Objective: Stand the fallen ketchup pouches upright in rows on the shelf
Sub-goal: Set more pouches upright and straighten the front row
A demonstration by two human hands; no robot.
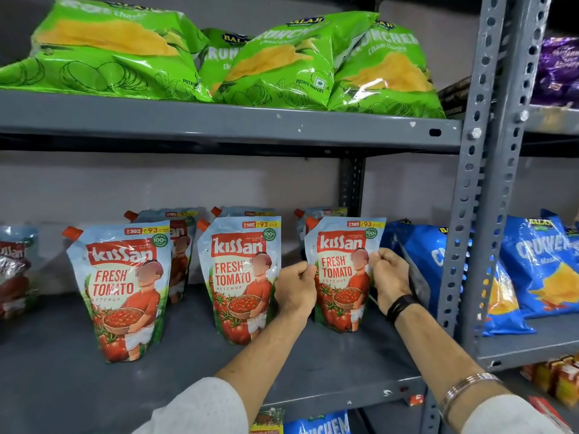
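Three ketchup pouches stand upright in a front row on the grey shelf [56, 380]: a left pouch [120, 289], a middle pouch [241, 277] and a right pouch [343, 270]. More pouches stand behind each of them, mostly hidden. My left hand [296, 288] pinches the right pouch's left edge, and my right hand [390, 277] grips its right edge. Another pouch [15, 267] sits at the far left, partly out of frame.
Green wafer bags [282, 64] lie on the shelf above. Blue chip bags [438, 264] lean right beside the held pouch, behind the grey upright post [479, 195]. More blue bags [539, 264] fill the neighbouring rack. Packets show below the shelf.
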